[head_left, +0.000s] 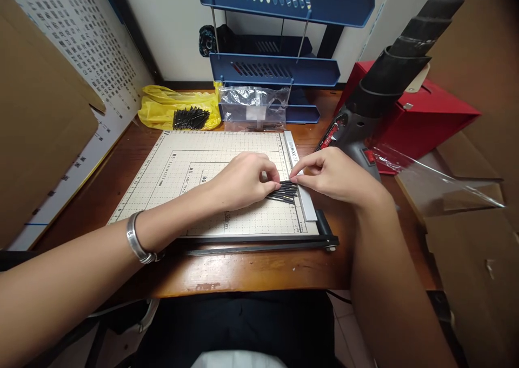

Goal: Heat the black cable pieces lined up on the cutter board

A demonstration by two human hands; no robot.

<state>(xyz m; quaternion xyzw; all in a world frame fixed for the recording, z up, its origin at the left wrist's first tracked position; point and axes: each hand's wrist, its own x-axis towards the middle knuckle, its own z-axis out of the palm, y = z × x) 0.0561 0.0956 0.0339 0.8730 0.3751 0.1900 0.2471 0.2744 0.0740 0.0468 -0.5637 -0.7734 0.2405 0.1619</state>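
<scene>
Several short black sticks, like cut pieces of wire or tubing (pixel 286 193), lie side by side on a cream paper cutter (pixel 170 195). Their right ends reach up to the cutter's metal ruler edge (pixel 302 187). My left hand (pixel 253 179) rests over their left ends, thumb and forefinger pinched on the top of the row. On the other side, my right hand (pixel 328 173) pinches at the right ends beside the ruler edge. What exactly sits between those fingertips is too small to make out.
Behind the cutter, a yellow bag (pixel 158 106) carries a pile of similar black pieces (pixel 191 118). A clear plastic bag (pixel 255 108) leans by a blue shelf rack (pixel 275 68). To the right stand a grey heat-gun-like tool (pixel 360 130), a red box (pixel 441 114) and cardboard (pixel 466 260).
</scene>
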